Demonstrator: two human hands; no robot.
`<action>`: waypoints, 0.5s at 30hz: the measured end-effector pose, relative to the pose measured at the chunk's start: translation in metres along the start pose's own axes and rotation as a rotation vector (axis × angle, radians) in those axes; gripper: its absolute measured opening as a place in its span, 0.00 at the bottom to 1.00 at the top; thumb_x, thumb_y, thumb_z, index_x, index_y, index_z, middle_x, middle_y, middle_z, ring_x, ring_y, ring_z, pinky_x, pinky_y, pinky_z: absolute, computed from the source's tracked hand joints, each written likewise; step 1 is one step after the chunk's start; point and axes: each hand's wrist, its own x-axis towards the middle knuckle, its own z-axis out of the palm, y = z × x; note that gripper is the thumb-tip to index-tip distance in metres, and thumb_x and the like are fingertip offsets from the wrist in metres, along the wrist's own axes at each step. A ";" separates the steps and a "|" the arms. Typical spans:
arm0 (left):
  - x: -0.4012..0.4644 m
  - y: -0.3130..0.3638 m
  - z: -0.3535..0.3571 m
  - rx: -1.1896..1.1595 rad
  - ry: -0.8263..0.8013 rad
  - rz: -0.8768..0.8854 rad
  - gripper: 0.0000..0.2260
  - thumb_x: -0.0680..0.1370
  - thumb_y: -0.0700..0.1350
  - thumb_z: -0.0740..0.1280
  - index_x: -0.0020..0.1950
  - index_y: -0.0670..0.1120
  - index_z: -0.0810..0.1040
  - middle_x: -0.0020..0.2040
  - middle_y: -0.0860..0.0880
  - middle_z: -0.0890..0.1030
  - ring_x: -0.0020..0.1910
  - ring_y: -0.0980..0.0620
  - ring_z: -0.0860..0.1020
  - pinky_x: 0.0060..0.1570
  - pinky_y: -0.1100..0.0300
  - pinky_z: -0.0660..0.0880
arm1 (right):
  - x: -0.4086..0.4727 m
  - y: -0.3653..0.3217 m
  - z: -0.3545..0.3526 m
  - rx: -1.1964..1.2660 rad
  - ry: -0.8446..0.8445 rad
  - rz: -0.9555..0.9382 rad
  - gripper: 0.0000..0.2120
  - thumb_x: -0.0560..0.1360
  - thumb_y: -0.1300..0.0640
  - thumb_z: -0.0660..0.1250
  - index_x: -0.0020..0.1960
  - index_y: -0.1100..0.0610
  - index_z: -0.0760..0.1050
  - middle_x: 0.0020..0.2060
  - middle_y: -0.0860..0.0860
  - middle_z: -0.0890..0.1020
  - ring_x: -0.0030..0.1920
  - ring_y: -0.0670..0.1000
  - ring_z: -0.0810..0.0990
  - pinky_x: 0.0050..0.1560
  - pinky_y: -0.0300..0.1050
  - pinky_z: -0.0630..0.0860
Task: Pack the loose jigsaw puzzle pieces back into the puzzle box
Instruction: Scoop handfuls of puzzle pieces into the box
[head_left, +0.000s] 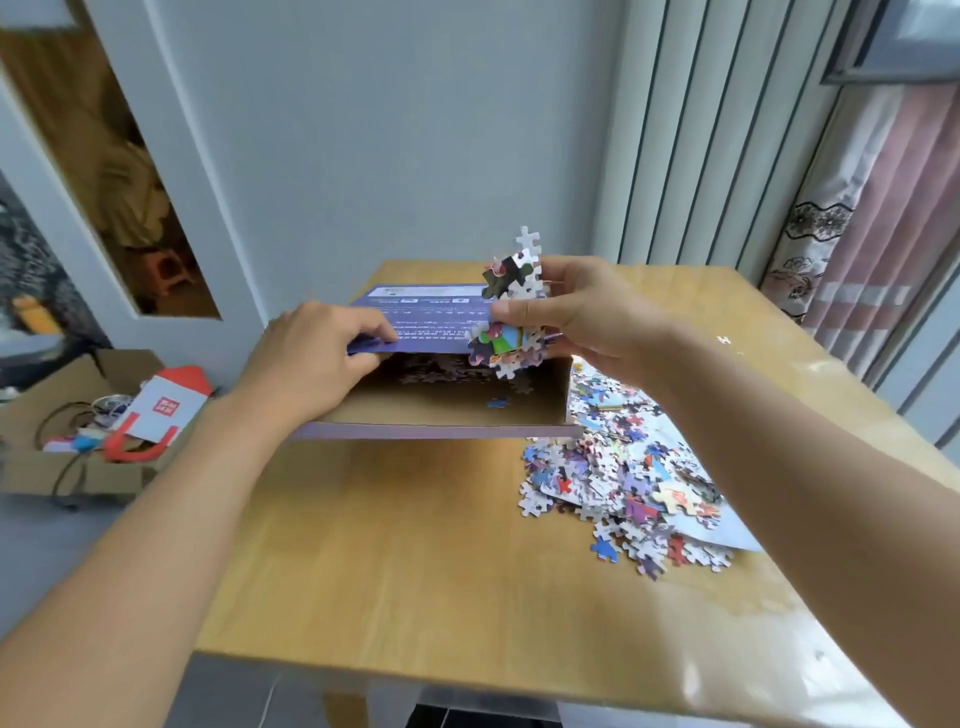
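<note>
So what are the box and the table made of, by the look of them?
The box looks like cardboard: plain brown inside, a printed purple outside, thin bending walls. The table looks like wood or a wood-look laminate, with pale grain and a glossy finish that reflects the light; which one cannot be told.

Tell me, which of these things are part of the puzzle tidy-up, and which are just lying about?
Part of the job:
- puzzle box, its lid lifted by the left hand
- clump of pieces pinched in the right hand
- loose pile of pieces on the table

Just lying about:
- cardboard carton on the floor
- red-and-white paper bag in it
- curtain
</note>
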 end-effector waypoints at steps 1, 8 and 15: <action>0.008 0.004 -0.007 -0.009 -0.005 0.011 0.10 0.74 0.43 0.74 0.52 0.56 0.85 0.39 0.54 0.79 0.44 0.45 0.77 0.43 0.56 0.69 | 0.002 -0.005 0.004 -0.008 0.003 -0.034 0.17 0.71 0.65 0.76 0.58 0.62 0.80 0.50 0.63 0.85 0.51 0.62 0.86 0.49 0.60 0.83; 0.039 0.018 -0.036 -0.041 -0.055 0.036 0.03 0.75 0.51 0.74 0.48 0.55 0.85 0.43 0.57 0.84 0.44 0.50 0.79 0.47 0.56 0.73 | 0.013 -0.024 0.014 -0.601 0.173 -0.438 0.19 0.65 0.50 0.81 0.46 0.59 0.78 0.38 0.54 0.83 0.37 0.49 0.79 0.44 0.56 0.80; 0.054 0.019 -0.048 -0.041 -0.119 0.047 0.02 0.75 0.50 0.74 0.46 0.54 0.84 0.41 0.60 0.84 0.46 0.52 0.80 0.51 0.53 0.76 | 0.006 -0.033 0.018 -1.197 -0.022 -0.718 0.15 0.71 0.59 0.76 0.56 0.51 0.80 0.48 0.47 0.82 0.44 0.55 0.80 0.43 0.52 0.78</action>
